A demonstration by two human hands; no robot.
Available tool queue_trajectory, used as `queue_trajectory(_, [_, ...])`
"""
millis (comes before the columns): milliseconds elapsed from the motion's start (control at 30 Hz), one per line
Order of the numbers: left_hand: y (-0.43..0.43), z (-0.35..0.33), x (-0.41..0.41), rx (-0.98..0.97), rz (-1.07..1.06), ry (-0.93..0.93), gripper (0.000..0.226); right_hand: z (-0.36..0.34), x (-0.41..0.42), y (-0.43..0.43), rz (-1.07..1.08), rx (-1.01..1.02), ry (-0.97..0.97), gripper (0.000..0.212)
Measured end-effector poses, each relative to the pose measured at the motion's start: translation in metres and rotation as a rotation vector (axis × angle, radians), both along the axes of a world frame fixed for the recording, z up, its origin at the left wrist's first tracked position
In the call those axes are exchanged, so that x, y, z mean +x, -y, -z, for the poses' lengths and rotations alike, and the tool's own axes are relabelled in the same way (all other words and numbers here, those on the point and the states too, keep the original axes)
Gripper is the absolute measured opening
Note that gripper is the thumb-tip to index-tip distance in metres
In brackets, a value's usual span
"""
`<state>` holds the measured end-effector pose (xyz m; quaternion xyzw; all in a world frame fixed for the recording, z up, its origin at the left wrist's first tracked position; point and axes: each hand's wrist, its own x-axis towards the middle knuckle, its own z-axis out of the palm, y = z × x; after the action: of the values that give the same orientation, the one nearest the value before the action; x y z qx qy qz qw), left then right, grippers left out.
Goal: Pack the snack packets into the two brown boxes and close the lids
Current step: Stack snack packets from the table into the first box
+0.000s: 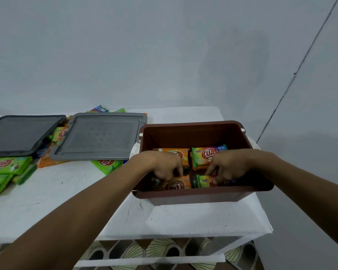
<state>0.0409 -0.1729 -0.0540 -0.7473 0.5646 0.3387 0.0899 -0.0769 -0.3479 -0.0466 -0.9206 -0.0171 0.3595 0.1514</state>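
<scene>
1. Head view: a brown box (193,131) is seen on the right part of a desk (66,191), open side up, with its long axis running left to right across the picture.
2. Four snack packets are laid flat on its floor in two rows of two, each with its long axis parallel to the long walls of the box. A far orange packet (183,153) and a far green packet (207,154) lie at the back, and a near orange packet (180,183) and a near green packet (204,181) at the front.
3. The lettering on the far green packet is read upright from the camera, while the logo on the near orange packet appears turned upside down.
4. The left hand (165,166) is lowered into the box, its fingers (177,171) curled down and pinched on the back edge of the near orange packet. Part of the far orange packet is hidden by this hand.
5. The right hand (228,165) is lowered beside it, its fingers (213,170) curled onto the back edge of the near green packet, which is gripped.
6. Left of the box, a grey lid (100,136) is laid flat on top of loose packets, and a dark lid (20,133) is laid further left.
7. Loose green packets (6,165) are spread at the left edge of the desk.
8. The desk is covered with a white cloth marked by small dark specks. It is backed by a pale grey wall (164,55), and a leaf-patterned surface (156,248) is seen below its front edge.
</scene>
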Motion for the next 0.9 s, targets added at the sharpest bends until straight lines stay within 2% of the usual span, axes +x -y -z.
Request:
queue_trajectory(67, [-0.003, -0.008, 0.002, -0.060, 0.016, 0.051, 0.043, -0.002, 0.002, 0.001, 0.009, 0.014, 0.078, 0.035])
queue_trajectory(167, [-0.020, -0.027, 0.019, -0.321, -0.091, 0.044, 0.042, -0.011, 0.015, 0.000, 0.016, 0.053, 0.331, 0.027])
queue_trajectory(333, [-0.075, -0.046, 0.067, -0.787, -0.523, -0.284, 0.025, -0.031, 0.054, -0.019, 0.146, 0.188, 0.704, 0.014])
queue_trajectory(400, [-0.097, -0.043, 0.092, -0.899, -0.659, -0.253, 0.015, -0.037, 0.075, -0.031, 0.187, 0.245, 0.809, 0.012])
queue_trajectory(467, [-0.117, -0.037, 0.120, -0.923, -0.795, -0.159, 0.010, -0.042, 0.101, -0.045, 0.234, 0.282, 0.864, 0.011])
queue_trajectory(567, [-0.150, -0.024, 0.164, -0.810, -0.916, 0.149, 0.018, -0.042, 0.146, -0.065, 0.273, 0.248, 0.822, 0.012])
queue_trajectory(667, [-0.181, -0.001, 0.208, -0.548, -0.952, 0.370, 0.041, -0.034, 0.191, -0.076, 0.342, 0.136, 0.621, 0.019])
queue_trajectory(767, [-0.200, 0.024, 0.237, -0.282, -0.952, 0.433, 0.058, -0.025, 0.226, -0.088, 0.464, 0.111, 0.284, 0.043])
queue_trajectory(833, [-0.203, 0.032, 0.250, -0.254, -0.918, 0.451, 0.058, -0.018, 0.242, -0.097, 0.485, 0.080, 0.162, 0.057])
queue_trajectory(900, [-0.200, 0.032, 0.261, -0.323, -0.911, 0.475, 0.059, -0.010, 0.253, -0.102, 0.520, 0.110, 0.125, 0.066])
